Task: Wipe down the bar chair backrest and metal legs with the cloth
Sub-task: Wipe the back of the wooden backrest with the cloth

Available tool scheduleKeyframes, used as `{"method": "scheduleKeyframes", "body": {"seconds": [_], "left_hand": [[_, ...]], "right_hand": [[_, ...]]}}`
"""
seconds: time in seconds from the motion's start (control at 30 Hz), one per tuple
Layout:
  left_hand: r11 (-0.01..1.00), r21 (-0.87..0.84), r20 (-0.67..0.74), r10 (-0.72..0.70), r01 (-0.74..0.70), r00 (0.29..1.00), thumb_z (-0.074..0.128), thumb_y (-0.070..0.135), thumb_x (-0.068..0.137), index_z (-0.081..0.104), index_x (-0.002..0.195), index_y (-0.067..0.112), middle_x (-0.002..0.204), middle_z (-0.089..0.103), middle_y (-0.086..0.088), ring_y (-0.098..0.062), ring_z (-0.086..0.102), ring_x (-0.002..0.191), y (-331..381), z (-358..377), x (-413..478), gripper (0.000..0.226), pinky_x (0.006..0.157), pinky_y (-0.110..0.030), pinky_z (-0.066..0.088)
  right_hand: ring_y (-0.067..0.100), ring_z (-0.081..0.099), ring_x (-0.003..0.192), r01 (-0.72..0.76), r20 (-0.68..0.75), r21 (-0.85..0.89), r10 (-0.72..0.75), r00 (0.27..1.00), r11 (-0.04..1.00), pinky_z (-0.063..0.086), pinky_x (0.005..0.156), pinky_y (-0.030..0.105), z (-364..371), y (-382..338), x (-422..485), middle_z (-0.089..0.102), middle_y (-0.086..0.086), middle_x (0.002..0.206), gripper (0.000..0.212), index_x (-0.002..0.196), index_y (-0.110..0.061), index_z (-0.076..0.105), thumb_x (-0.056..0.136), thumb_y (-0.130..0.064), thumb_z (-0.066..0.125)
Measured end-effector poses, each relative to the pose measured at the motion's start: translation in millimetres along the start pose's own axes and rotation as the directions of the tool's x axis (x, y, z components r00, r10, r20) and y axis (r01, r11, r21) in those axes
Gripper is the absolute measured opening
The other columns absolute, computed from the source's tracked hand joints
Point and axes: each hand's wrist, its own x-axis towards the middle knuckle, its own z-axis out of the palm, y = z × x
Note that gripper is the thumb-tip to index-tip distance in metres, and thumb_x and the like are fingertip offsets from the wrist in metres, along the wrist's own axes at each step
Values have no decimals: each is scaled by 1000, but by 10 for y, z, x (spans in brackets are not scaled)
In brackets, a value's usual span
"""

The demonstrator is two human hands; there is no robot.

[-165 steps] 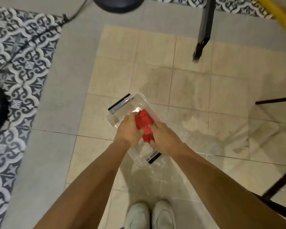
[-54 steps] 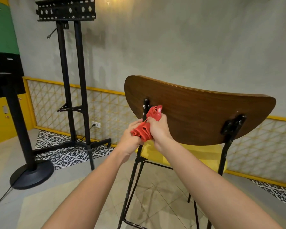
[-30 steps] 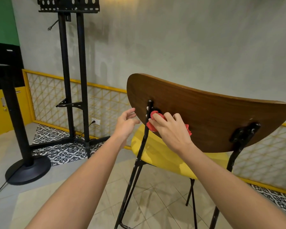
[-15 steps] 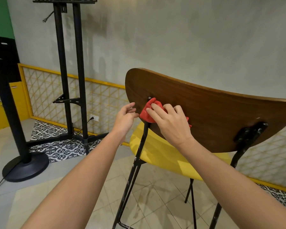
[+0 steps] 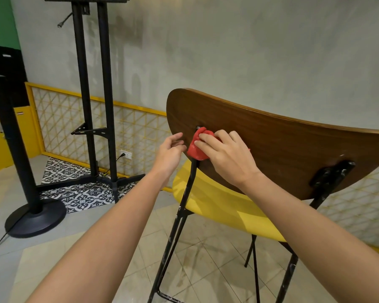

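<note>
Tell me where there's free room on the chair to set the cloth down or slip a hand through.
The yellow seat is bare, bordered by the backrest above. There is an open gap between the two back posts under the seat. It is crowded at the left post, where the right hand presses the cloth and the left hand hovers.

We are seeing a tall black twin-post stand [image 5: 92, 95] standing by the grey wall | a black pole on a round base [image 5: 34, 221] sitting left of it | a wall socket [image 5: 126, 154] holding a plug | patterned floor tiles [image 5: 74, 189] lying beneath.
</note>
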Motion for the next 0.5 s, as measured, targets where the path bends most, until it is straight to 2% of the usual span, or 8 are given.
{"method": "scheduleKeyframes", "body": {"seconds": [0.2,0.33,0.5], "left_hand": [[1000,15,-8,-8,8,1000,45,7,95,46,134,20,131,53,-4,-9,47,111,-17,1,11,42,92,-26,36],[1000,13,-15,-12,13,1000,46,7,95,47,133,21,131,53,-4,-9,47,111,-25,-3,4,41,91,-26,36],[1000,-7,-27,8,-9,1000,45,9,96,48,132,19,131,54,-5,-11,49,111,23,-17,26,38,96,-27,38]], "right_hand": [[30,61,89,-27,30,39,25,999,999,50,69,36,-17,-34,-14,66,10,111,46,113,-10,65,69,-13,80],[28,61,89,24,41,54,-27,999,998,49,68,36,-66,3,23,68,8,107,41,108,-11,67,68,-12,80],[29,60,95,0,8,26,0,1000,1000,47,71,36,-140,67,94,65,10,115,45,115,-11,63,72,-15,77]]}}
